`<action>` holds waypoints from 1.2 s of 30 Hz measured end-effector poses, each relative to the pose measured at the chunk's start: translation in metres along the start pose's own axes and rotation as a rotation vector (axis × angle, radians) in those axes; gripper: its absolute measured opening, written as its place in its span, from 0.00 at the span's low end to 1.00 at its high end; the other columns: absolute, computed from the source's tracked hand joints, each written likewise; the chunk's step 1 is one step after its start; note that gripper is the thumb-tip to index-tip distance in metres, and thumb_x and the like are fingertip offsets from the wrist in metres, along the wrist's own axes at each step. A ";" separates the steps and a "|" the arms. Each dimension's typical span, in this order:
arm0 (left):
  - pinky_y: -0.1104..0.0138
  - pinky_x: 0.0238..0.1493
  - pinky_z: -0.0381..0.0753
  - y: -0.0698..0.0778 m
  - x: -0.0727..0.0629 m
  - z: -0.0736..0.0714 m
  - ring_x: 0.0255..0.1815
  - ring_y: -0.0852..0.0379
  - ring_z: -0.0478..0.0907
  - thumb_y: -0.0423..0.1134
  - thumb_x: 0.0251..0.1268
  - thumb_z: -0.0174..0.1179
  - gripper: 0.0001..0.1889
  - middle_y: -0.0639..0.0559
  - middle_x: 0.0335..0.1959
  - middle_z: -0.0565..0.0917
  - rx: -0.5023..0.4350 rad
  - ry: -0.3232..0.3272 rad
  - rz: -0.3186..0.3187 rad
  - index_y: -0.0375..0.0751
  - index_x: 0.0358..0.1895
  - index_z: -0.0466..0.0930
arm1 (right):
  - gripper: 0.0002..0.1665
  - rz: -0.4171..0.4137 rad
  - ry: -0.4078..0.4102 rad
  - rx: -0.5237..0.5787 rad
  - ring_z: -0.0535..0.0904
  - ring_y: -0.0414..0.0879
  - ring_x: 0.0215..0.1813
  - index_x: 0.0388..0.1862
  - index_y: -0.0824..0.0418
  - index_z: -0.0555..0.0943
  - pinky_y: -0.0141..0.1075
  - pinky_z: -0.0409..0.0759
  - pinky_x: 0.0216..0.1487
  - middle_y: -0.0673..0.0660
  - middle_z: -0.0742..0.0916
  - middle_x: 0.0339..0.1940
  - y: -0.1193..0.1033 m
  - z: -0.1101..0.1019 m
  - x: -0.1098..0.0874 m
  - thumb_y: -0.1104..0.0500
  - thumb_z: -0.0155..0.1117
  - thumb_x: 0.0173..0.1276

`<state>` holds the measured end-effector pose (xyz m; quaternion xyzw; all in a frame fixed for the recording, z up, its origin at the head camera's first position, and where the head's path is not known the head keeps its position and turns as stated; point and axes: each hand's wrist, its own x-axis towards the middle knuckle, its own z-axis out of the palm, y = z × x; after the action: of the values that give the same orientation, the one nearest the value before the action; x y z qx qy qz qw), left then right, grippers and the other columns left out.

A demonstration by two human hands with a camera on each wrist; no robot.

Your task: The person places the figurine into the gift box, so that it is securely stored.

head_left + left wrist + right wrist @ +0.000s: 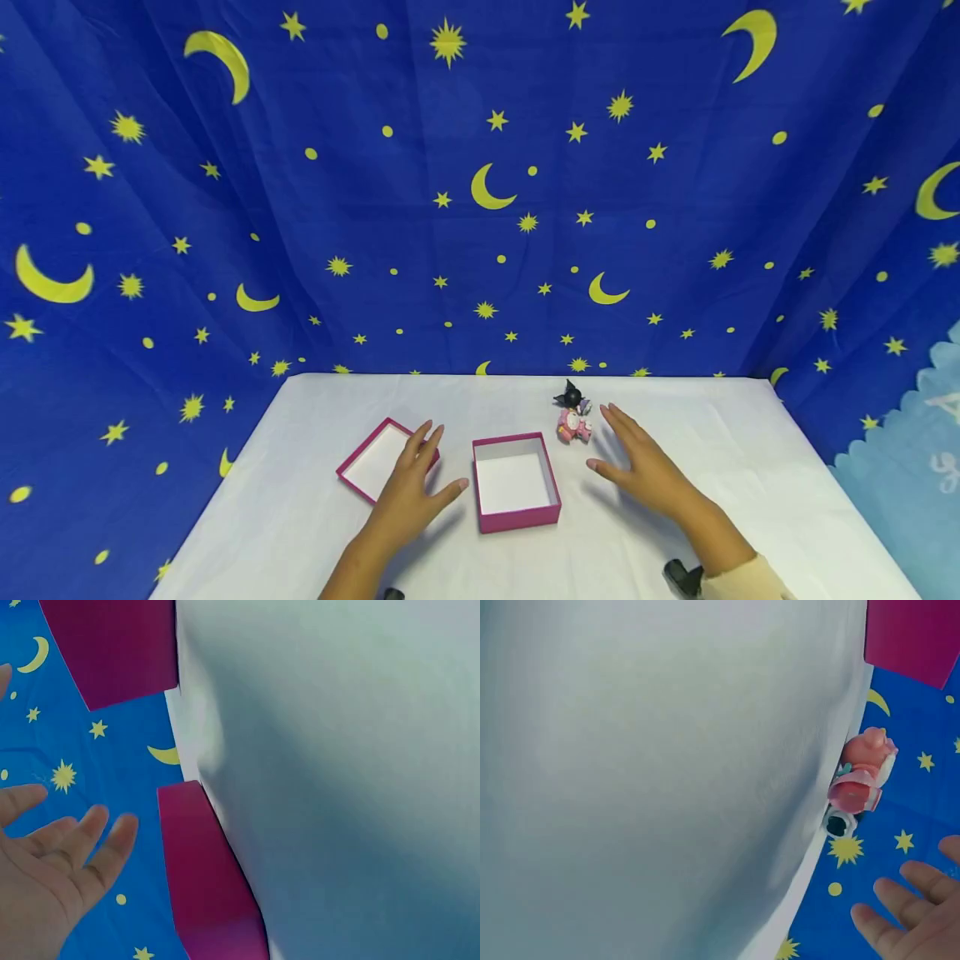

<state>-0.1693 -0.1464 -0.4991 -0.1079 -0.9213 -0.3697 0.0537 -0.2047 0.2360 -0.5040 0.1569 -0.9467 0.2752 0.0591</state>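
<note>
In the head view, the open box (519, 522) sits between the left hand (409, 498) and right hand (647, 473), both spread and empty; the left wrist view shows magenta walls (214, 877) near, the right wrist view a pink figure (861, 780).

Even, bright light casts soft shadows on the white tabletop (765, 467), while both wrist views look dimmer and hazy.

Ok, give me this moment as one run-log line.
left hand: holds nothing, near lid | right hand: holds nothing, near pink figurine, black figurine | box: uncovered, between hands
</note>
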 end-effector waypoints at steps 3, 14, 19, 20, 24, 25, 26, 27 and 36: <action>0.44 0.74 0.70 0.002 0.000 0.004 0.75 0.43 0.70 0.59 0.60 0.69 0.46 0.52 0.81 0.58 -0.018 0.017 0.040 0.49 0.79 0.61 | 0.55 0.021 -0.033 0.059 0.59 0.69 0.80 0.83 0.52 0.55 0.69 0.61 0.75 0.65 0.62 0.82 0.002 0.001 0.004 0.33 0.66 0.66; 0.47 0.71 0.75 0.010 -0.005 0.013 0.71 0.47 0.74 0.63 0.61 0.67 0.47 0.57 0.82 0.58 -0.091 -0.091 0.042 0.50 0.80 0.59 | 0.53 0.089 -0.117 0.180 0.64 0.71 0.76 0.83 0.55 0.55 0.70 0.63 0.73 0.69 0.66 0.78 0.006 0.005 0.020 0.38 0.67 0.68; 0.45 0.75 0.68 0.013 -0.006 0.016 0.75 0.46 0.69 0.65 0.61 0.66 0.47 0.58 0.83 0.56 -0.095 -0.137 0.020 0.54 0.80 0.57 | 0.51 0.106 -0.149 0.219 0.69 0.72 0.73 0.82 0.58 0.55 0.68 0.67 0.72 0.72 0.67 0.77 0.008 0.007 0.027 0.42 0.67 0.70; 0.43 0.76 0.67 0.013 -0.006 0.017 0.77 0.45 0.67 0.65 0.61 0.66 0.48 0.58 0.83 0.56 -0.096 -0.144 0.017 0.55 0.81 0.56 | 0.51 0.108 -0.152 0.235 0.69 0.72 0.72 0.82 0.58 0.55 0.67 0.67 0.72 0.72 0.67 0.77 0.009 0.008 0.029 0.41 0.67 0.70; 0.38 0.78 0.58 0.014 -0.005 0.018 0.83 0.42 0.54 0.64 0.60 0.66 0.50 0.58 0.84 0.52 -0.144 -0.205 -0.015 0.59 0.82 0.51 | 0.51 0.115 -0.162 0.315 0.69 0.72 0.73 0.82 0.59 0.56 0.63 0.68 0.74 0.73 0.66 0.78 0.011 0.010 0.034 0.41 0.67 0.69; 0.37 0.78 0.56 0.014 -0.005 0.018 0.83 0.41 0.52 0.64 0.60 0.67 0.50 0.57 0.85 0.51 -0.156 -0.221 -0.023 0.61 0.82 0.49 | 0.51 0.111 -0.164 0.328 0.69 0.72 0.73 0.82 0.60 0.56 0.63 0.68 0.74 0.74 0.66 0.77 0.011 0.011 0.036 0.42 0.67 0.70; 0.36 0.78 0.55 0.014 -0.005 0.019 0.84 0.41 0.51 0.63 0.61 0.67 0.51 0.57 0.85 0.50 -0.168 -0.237 -0.031 0.62 0.82 0.48 | 0.51 0.119 -0.164 0.350 0.69 0.72 0.73 0.82 0.60 0.56 0.62 0.68 0.74 0.73 0.66 0.77 0.012 0.012 0.037 0.42 0.67 0.70; 0.36 0.79 0.54 0.015 -0.004 0.019 0.84 0.40 0.50 0.62 0.60 0.68 0.51 0.56 0.85 0.50 -0.179 -0.251 -0.036 0.62 0.82 0.47 | 0.51 0.116 -0.167 0.363 0.69 0.72 0.73 0.82 0.60 0.56 0.62 0.68 0.74 0.74 0.67 0.77 0.012 0.013 0.038 0.43 0.67 0.70; 0.39 0.80 0.52 0.017 -0.003 0.022 0.84 0.40 0.48 0.59 0.60 0.69 0.53 0.51 0.85 0.49 -0.169 -0.291 -0.001 0.50 0.83 0.48 | 0.47 0.065 -0.150 0.391 0.78 0.65 0.65 0.80 0.65 0.59 0.51 0.83 0.63 0.73 0.69 0.74 0.016 0.017 0.042 0.53 0.70 0.68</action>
<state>-0.1632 -0.1197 -0.5042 -0.1639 -0.8851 -0.4262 -0.0895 -0.2502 0.2279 -0.5181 0.1546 -0.8816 0.4430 -0.0520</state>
